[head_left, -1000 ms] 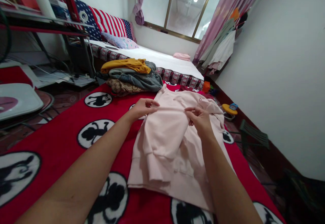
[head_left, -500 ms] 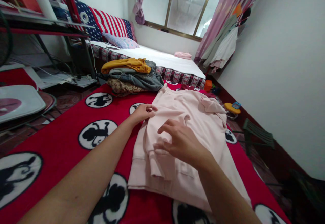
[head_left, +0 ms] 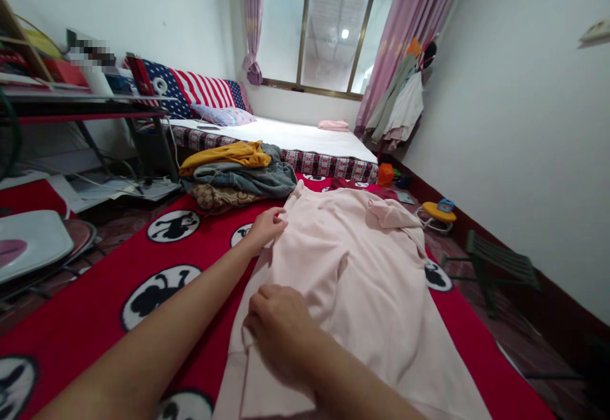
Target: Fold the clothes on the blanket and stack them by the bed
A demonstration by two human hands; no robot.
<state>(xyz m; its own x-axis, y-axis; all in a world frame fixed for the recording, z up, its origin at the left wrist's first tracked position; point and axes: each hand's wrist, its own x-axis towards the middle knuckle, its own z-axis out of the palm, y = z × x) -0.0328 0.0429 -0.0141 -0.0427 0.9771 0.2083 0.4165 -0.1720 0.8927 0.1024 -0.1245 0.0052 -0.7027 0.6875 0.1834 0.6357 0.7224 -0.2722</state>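
A pale pink sweatshirt (head_left: pixel 376 280) lies spread on a red blanket (head_left: pixel 114 255) with black-and-white round patches. Its near sleeve is folded over the body on the left, and the other sleeve is bunched at the upper right. My left hand (head_left: pixel 267 228) pinches the garment's left edge near the shoulder. Lower down, my right hand (head_left: pixel 281 325) has its fingers curled over the folded sleeve toward its cuff end; the fingertips are partly hidden behind the hand.
A heap of clothes (head_left: pixel 238 175), mustard, denim and brown, sits on the blanket's far left. Beyond stands a bed (head_left: pixel 281 129) under the window. A desk (head_left: pixel 81 112) and white chair (head_left: pixel 33 242) are at left, a green folding stool (head_left: pixel 500 264) at right.
My right hand has moved down and left onto the sleeve, and its fingers have closed. The left hand stays at the sweatshirt's edge. The camera view has tilted up.
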